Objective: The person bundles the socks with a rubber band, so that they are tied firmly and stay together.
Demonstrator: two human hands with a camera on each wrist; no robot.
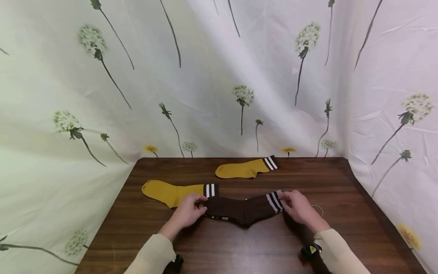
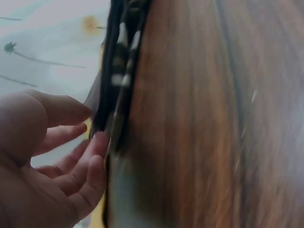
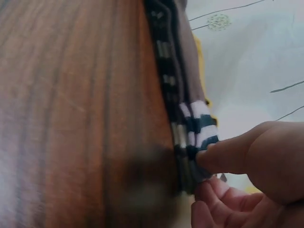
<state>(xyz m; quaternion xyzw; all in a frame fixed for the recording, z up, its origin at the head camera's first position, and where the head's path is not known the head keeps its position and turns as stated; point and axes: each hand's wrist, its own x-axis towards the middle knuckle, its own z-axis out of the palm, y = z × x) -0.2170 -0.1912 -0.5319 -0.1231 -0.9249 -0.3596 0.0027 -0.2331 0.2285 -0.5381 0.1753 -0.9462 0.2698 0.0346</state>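
A dark brown sock with a striped cuff lies stretched sideways between my two hands. My left hand pinches its left end between thumb and fingers; the left wrist view shows the hand at the tip of the layered fabric. At the cuff, my right hand pinches the striped edge, thumb on top. Seen from the right wrist, several layers show under the brown one, including a dark patterned edge. A yellow sock lies just behind the left hand, its striped cuff touching or partly behind the brown sock.
Another yellow sock with a dark, white-striped cuff lies near the back of the brown wooden table. A thin pale loop shows beside the right wrist. White curtains printed with dandelions hang around the table's back and sides.
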